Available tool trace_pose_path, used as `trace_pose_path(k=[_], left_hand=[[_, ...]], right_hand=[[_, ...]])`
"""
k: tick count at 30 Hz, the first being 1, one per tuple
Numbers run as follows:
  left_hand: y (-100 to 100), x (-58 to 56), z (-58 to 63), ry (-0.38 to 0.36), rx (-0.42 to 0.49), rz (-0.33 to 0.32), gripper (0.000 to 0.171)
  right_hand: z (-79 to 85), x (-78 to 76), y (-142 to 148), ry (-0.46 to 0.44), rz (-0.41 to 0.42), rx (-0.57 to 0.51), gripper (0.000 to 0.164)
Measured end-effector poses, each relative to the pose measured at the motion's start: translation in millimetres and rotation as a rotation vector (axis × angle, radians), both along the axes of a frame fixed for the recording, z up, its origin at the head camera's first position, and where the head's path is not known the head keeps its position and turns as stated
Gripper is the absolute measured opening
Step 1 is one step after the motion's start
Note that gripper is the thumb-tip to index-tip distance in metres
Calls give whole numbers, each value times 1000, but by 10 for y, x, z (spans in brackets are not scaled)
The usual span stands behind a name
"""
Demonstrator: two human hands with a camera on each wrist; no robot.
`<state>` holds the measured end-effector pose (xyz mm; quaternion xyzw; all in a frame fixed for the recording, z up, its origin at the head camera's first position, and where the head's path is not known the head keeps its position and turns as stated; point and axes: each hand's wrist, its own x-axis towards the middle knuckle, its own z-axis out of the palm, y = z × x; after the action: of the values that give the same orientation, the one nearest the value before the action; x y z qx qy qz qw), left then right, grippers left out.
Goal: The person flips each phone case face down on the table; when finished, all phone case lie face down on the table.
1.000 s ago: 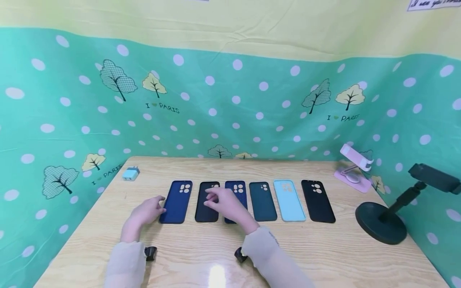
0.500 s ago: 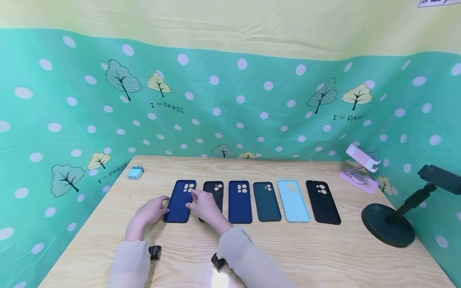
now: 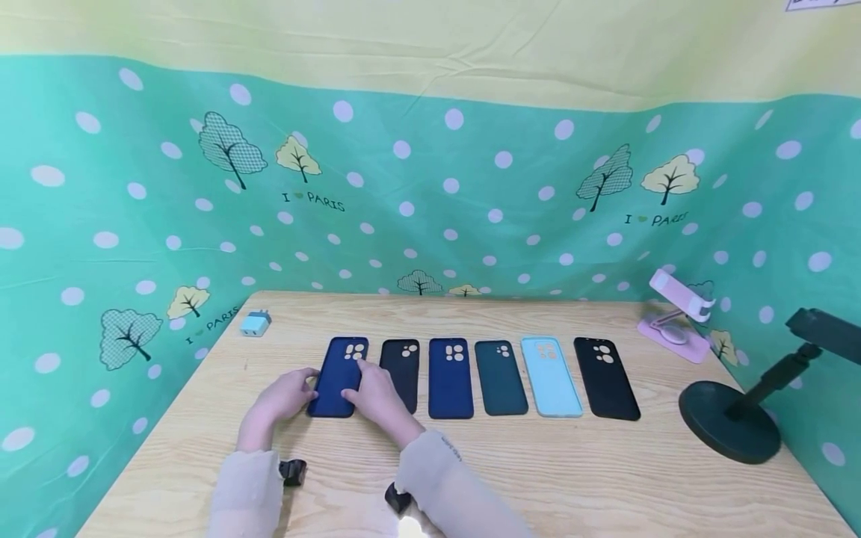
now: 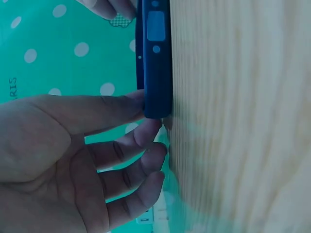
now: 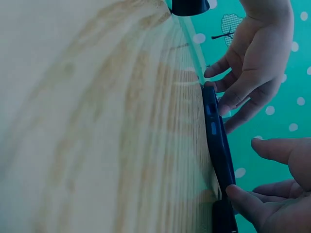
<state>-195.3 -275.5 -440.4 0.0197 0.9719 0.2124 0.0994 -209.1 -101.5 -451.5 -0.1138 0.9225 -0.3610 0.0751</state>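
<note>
blue phone case [image 3: 335, 377], as i handle it.
left hand [image 3: 284, 393] pinches its nine-o'clock edge; right hand [image 3: 378, 392], wide, touches three o'clock.

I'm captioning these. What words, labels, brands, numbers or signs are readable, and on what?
"I PARIS" (small green shape between): three times on the patterned cloth, head view.
"RIS": same cloth, left wrist view.
Right sleeve: lettering too small to read.
Bordered panel, head view's top right: cut off, unreadable.

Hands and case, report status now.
Left hand pinching left edge of leftmost blue phone case; right hand touching its right side. Case resting on table. Nothing lying on it; black phone case close on its right.
</note>
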Motion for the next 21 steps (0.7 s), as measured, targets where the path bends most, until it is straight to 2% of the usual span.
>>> trace_pose_path(k=[9, 16, 21], left_hand=[[-9, -19, -25, 49, 66, 7, 35], [-22, -26, -15, 70, 165, 35, 31], [-37, -17, 10, 74, 205, 66, 31]], right_hand=[[-32, 27, 5, -8, 5, -119, 64], [-50, 47, -5, -7, -25, -207, 60], [-76, 57, -39, -41, -46, -289, 60]])
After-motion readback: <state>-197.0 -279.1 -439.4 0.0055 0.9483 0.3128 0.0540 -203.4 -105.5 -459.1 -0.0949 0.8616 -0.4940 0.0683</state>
